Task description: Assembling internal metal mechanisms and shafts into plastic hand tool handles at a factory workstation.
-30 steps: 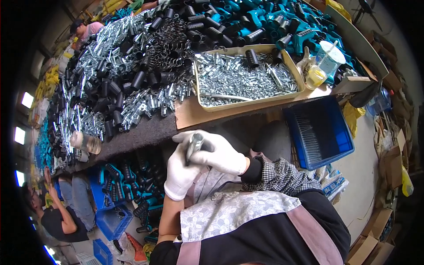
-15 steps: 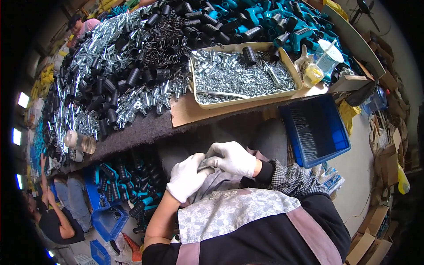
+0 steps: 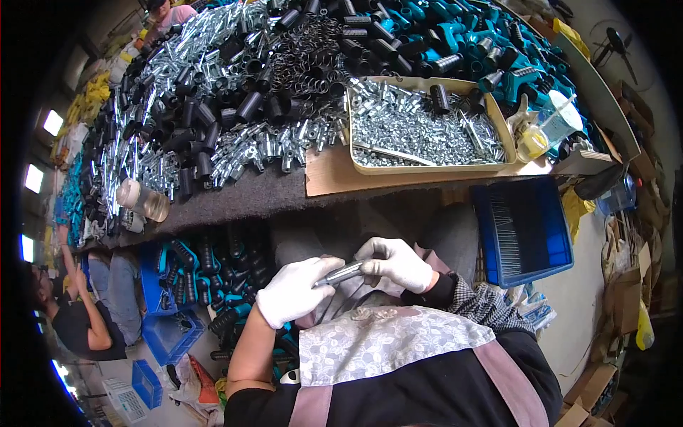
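In white gloves, both my hands are over my lap, below the bench edge. My left hand closes its fingers and thumb round a short silver metal tube, which lies slantwise between the hands. At the tube's right end, my right hand has its fingers bent and its thumb against the metal; part of what it grips is hidden behind the glove. On the bench above lie silver metal fittings in a loose heap.
A cream tray of small metal parts stands at the bench front. Behind it lie black sleeves, springs and teal housings. A blue crate stands right. Black-and-teal grips fill the lower left. Another person sits at left.
My hands have drawn apart, and the silver tube now shows between them. The view has shifted, so the bench and tray appear farther right.
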Demonstrator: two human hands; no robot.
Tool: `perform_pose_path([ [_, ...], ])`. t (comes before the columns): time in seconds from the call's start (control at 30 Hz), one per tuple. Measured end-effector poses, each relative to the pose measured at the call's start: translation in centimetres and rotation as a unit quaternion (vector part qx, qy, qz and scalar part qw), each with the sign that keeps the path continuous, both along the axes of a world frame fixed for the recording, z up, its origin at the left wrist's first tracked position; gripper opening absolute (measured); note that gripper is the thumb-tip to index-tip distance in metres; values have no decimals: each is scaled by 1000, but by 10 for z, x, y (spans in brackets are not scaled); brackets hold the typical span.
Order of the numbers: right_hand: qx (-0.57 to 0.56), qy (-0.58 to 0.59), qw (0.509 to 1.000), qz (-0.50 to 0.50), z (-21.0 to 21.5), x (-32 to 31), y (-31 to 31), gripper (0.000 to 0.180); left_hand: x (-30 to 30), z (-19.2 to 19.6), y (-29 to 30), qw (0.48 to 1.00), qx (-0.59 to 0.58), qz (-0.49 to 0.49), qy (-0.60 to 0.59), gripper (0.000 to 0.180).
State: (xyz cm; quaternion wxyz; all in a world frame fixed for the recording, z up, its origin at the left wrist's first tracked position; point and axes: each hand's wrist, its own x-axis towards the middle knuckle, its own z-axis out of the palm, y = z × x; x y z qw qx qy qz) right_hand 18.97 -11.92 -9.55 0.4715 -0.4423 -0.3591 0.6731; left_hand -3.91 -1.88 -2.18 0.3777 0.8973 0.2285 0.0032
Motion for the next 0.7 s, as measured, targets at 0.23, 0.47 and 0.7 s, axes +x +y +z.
perform_pose_path([
  [0.23, 6, -60, 998, -10, 16, -4, 9, 17, 20, 11, -16, 996, 30, 81, 19, 49],
  [0.47, 203, -470, 845, 151, 67, 15, 35, 20, 24, -5, -7, 978, 163, -8, 130, 37],
  [0.7, 420, -659, 602, -166, 133, 97, 181, 17, 27, -44, 45, 906, 223, -97, 346, 28],
])
